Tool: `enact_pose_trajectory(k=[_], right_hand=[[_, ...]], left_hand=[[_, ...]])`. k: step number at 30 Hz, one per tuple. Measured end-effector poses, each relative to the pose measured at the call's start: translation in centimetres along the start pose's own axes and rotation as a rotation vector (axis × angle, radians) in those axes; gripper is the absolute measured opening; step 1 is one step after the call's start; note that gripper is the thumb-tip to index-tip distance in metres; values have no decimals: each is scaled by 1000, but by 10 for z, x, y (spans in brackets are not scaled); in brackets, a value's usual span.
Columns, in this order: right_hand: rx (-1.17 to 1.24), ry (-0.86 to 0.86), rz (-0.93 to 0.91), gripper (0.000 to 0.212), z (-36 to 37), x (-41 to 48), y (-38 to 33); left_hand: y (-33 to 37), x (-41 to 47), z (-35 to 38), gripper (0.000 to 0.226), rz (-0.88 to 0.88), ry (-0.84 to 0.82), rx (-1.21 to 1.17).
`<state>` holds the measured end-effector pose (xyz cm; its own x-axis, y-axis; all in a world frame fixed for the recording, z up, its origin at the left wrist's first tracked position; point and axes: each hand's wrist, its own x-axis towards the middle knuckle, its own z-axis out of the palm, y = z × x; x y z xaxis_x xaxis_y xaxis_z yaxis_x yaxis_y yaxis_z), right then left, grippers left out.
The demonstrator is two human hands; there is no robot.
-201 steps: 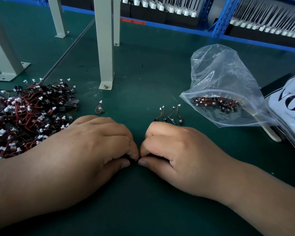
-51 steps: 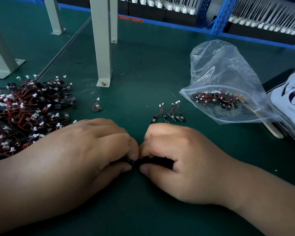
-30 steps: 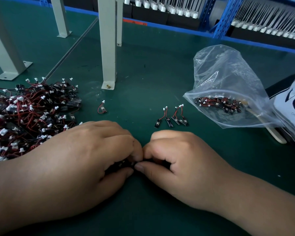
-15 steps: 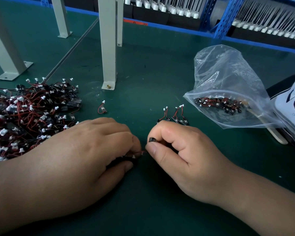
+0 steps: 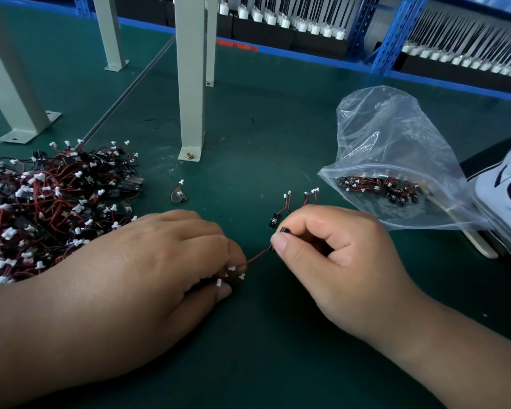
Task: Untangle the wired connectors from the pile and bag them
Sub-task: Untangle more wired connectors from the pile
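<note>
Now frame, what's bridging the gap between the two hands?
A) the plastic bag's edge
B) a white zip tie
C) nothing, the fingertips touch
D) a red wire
D: a red wire spans the gap, running from the tangled connectors gripped in the left hand to the black end pinched by the right hand.

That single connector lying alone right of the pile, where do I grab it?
Pinch the lone connector by its black block, from above: it lies flat on the mat, clear of the pile, and its thin wire would slip.
</note>
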<state>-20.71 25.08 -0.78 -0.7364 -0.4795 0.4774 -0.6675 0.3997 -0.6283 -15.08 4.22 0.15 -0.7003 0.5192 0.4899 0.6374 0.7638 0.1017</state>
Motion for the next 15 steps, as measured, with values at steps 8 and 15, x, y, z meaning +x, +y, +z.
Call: enact_pose_trajectory(k=[8,15], right_hand=[[-28,148,138,24,-9,9,18],[-221,228,73,15,-11,14,28]], left_hand=[[-2,-2,-2,27,-35,-47,-10],[2,-3,-3,30,-63,-54,-9]])
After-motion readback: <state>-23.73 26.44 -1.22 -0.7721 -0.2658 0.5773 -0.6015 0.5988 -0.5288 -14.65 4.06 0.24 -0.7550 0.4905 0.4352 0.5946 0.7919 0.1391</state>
